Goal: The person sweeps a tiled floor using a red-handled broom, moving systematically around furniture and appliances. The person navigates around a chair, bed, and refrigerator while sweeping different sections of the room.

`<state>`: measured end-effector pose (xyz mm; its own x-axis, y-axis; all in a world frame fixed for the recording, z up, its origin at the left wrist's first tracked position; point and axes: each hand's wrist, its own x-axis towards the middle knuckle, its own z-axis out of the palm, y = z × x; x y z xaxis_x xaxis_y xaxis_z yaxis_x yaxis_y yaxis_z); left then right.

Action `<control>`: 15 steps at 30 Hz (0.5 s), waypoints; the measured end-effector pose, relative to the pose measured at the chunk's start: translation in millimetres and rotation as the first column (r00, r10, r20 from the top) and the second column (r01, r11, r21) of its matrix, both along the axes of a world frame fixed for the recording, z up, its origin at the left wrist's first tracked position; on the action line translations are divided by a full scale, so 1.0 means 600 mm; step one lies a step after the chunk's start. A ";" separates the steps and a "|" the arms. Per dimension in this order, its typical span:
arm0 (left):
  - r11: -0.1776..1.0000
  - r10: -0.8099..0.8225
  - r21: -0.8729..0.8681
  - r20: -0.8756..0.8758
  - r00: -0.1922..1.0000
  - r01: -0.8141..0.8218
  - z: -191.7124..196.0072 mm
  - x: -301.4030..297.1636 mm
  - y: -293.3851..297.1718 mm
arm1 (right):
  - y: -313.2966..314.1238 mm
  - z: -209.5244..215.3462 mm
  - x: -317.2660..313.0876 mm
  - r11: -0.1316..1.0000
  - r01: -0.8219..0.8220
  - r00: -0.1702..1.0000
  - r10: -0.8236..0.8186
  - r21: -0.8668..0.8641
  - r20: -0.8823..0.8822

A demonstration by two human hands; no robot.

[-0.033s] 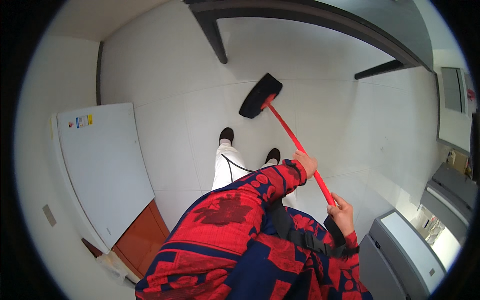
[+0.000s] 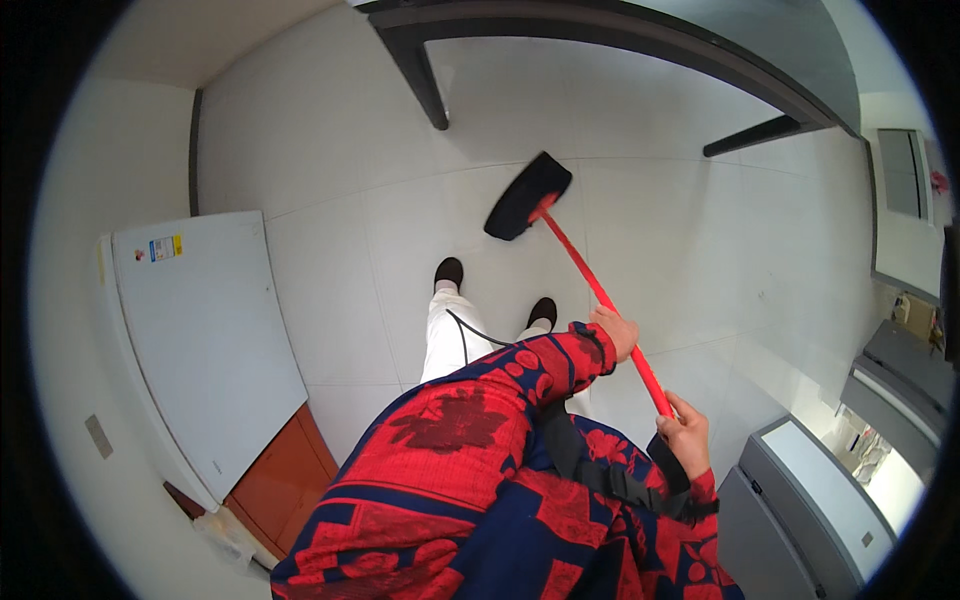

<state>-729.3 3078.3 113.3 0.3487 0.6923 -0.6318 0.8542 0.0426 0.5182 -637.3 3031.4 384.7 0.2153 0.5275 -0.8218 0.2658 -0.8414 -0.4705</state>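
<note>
left hand wrapped round broom handle, mid-shaft | right hand clenched on handle top | bristles on floor beside bench leg | sweeping underway, no dirt pile visible

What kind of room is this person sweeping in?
Probably an office or workroom. A pale tiled floor, a long grey table with dark legs and grey box-shaped machines, perhaps printers, point that way. Both hands, left hand and right hand, grip a red-handled broom with a black head.

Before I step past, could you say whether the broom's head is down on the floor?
Down: the broom slants from both hands, head on the floor.
</note>
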 end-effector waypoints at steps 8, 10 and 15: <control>0.937 -0.350 0.150 0.350 0.869 0.316 0.170 0.032 0.022 | -0.057 0.119 0.025 0.975 -0.169 0.968 0.136 0.146 0.211; 0.948 -0.317 0.159 0.416 0.852 0.276 0.198 0.008 0.024 | -0.053 0.142 0.007 0.948 -0.282 0.926 0.228 0.149 0.301; 0.974 -0.214 0.145 0.334 0.918 0.174 0.239 -0.074 0.053 | -0.002 0.170 -0.020 0.972 -0.221 0.973 0.214 0.080 0.083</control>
